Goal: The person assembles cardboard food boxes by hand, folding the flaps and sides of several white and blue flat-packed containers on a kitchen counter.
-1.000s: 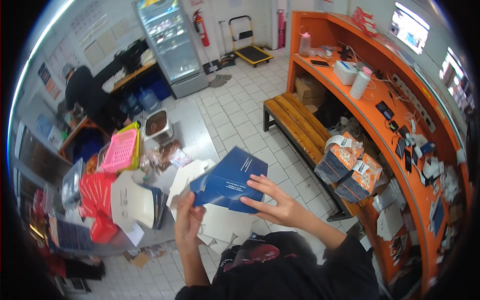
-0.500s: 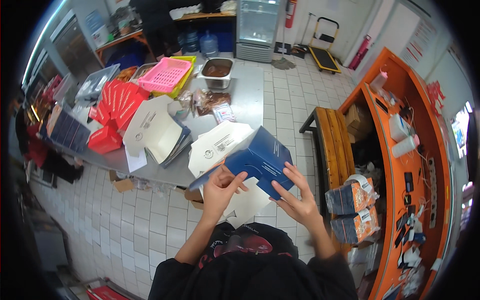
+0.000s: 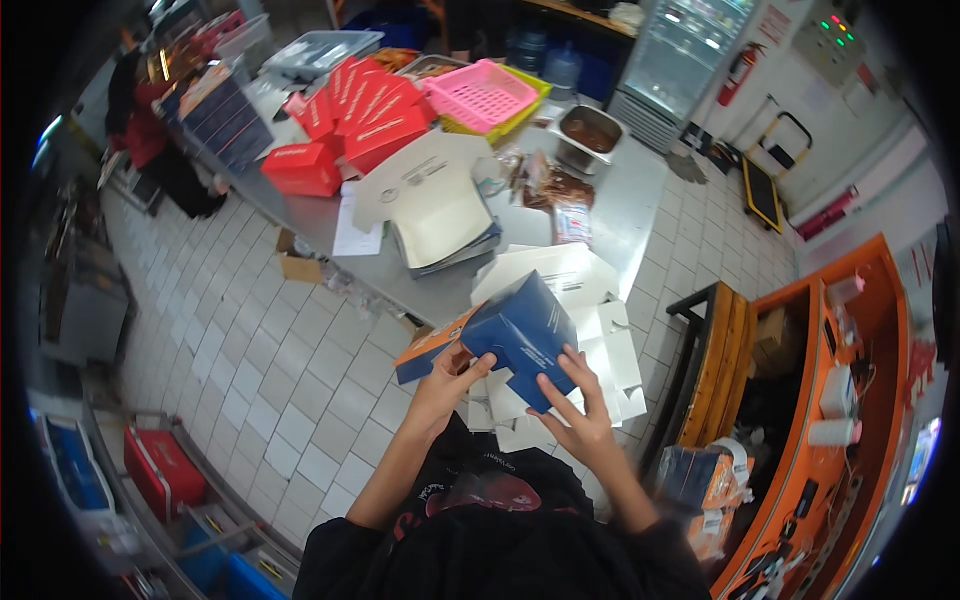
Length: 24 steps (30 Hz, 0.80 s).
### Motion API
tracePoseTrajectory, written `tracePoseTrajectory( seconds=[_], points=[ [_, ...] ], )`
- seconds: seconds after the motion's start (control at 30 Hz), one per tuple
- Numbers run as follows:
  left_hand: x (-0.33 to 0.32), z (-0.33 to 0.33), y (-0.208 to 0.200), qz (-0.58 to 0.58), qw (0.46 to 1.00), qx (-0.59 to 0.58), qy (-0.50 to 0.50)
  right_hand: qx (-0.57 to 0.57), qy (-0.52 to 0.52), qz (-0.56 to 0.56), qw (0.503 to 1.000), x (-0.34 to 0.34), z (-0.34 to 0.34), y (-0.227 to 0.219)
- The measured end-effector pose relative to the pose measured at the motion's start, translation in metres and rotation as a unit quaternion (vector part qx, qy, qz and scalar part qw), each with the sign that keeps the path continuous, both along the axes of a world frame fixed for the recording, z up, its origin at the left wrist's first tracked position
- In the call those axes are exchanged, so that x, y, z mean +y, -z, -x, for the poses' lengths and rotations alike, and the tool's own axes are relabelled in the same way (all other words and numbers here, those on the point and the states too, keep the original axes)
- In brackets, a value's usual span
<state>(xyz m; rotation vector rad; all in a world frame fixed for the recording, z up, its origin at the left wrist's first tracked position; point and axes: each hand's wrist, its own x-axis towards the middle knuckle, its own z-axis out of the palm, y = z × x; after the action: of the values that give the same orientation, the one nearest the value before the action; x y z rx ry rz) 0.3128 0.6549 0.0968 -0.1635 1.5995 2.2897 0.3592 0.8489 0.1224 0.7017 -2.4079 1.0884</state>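
By the near edge of the table (image 3: 642, 205), the left hand (image 3: 440, 395) pinches the blue box (image 3: 525, 325), the right hand (image 3: 583, 415) gripping it too (light pressure should spare its folds).

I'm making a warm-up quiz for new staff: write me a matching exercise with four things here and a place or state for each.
Column one
1. Blue box
2. Pink basket
3. Metal pan
4. Fire extinguisher

Column two
A. Holds brown contents
B. By the wall
C. Touched by left hand and right hand
D. On a yellow container

Pairs: 1-C, 2-D, 3-A, 4-B
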Motion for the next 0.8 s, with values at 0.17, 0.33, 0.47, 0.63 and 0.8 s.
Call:
tracePoseTrajectory(
  seconds=[0.17,0.33,0.47,0.63,0.8],
  points=[
    [-0.016,-0.007,-0.015,-0.11,0.986,-0.049,-0.112,0.007,-0.034,0.004,0.999,-0.043,0.029,0.015],
    [-0.033,0.002,-0.059,-0.177,0.962,0.168,-0.12,-0.07,-0.019,0.148,0.986,-0.071,0.079,-0.007],
    [-0.074,0.028,-0.029,0.401,0.804,0.308,-0.313,-0.215,-0.045,0.379,0.899,-0.084,0.143,0.012],
    [-0.092,0.062,-0.003,0.23,0.929,0.097,-0.273,-0.337,-0.039,0.374,0.863,-0.083,0.165,0.038],
    [-0.097,0.116,0.032,0.148,0.954,0.072,-0.251,-0.239,-0.025,0.258,0.936,-0.038,0.163,0.05]
  ],
)
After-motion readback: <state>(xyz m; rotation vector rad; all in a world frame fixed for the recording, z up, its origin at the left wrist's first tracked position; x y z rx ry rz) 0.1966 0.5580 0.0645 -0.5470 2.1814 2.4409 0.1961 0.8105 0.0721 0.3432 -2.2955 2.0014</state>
